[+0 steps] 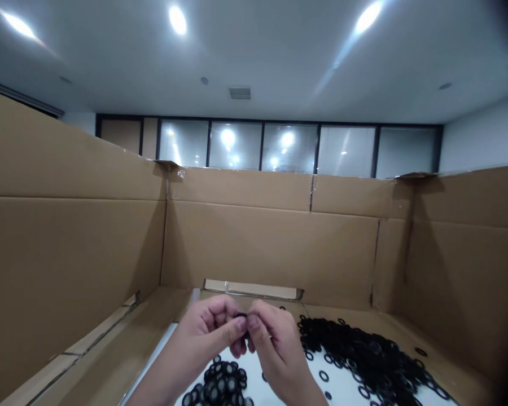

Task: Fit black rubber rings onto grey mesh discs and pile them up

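My left hand [209, 332] and my right hand [275, 344] meet at the bottom centre, fingers curled and pinched together on one small black ring [241, 316] held between the fingertips of both. Below the hands lies a small heap of black rings with grey centres [220, 386]. A much larger pile of plain black rings [364, 355] spreads to the right of my right hand on the white surface [342, 389].
Tall cardboard walls [271, 242] enclose the work area on the left, back and right. A cardboard floor flap [110, 344] lies at the left. Loose single rings are scattered near the piles. Windows and ceiling lights show above the walls.
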A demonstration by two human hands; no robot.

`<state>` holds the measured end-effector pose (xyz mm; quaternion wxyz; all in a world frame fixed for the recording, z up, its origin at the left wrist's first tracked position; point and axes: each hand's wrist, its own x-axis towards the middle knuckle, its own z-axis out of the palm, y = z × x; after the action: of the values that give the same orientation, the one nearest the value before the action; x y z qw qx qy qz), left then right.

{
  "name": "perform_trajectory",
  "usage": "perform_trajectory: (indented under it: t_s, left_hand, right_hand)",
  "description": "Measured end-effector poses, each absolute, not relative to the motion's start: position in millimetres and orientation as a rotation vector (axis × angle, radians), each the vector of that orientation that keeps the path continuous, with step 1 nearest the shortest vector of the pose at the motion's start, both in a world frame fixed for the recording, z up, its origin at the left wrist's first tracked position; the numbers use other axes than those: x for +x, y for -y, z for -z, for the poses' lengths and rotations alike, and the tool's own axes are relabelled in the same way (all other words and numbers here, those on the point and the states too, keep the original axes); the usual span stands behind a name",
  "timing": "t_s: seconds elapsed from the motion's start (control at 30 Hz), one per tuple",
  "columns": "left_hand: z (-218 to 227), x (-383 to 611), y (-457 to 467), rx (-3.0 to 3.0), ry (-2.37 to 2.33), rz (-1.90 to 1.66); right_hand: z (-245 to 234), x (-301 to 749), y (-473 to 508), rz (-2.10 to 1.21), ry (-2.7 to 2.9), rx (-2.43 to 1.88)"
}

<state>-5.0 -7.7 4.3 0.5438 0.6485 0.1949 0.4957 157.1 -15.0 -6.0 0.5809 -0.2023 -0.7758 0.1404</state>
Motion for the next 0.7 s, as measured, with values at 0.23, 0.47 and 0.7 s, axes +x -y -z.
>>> perform_trajectory:
  t_s: [0.23, 0.47, 0.7]
  left_hand:
    - [-1, -12, 7, 1.572, -0.473, -1.057]
    - [-3, -10, 10, 1.609, -0.525, -0.999]
    - [-4, -21, 6, 1.643, -0.582, -0.937]
  right_hand:
    - [8, 164, 14, -0.421, 1.92, -0.455]
    - [7, 163, 12, -0.327, 1.877, -0.458]
    - [4, 164, 16, -0.248, 1.943, -0.489]
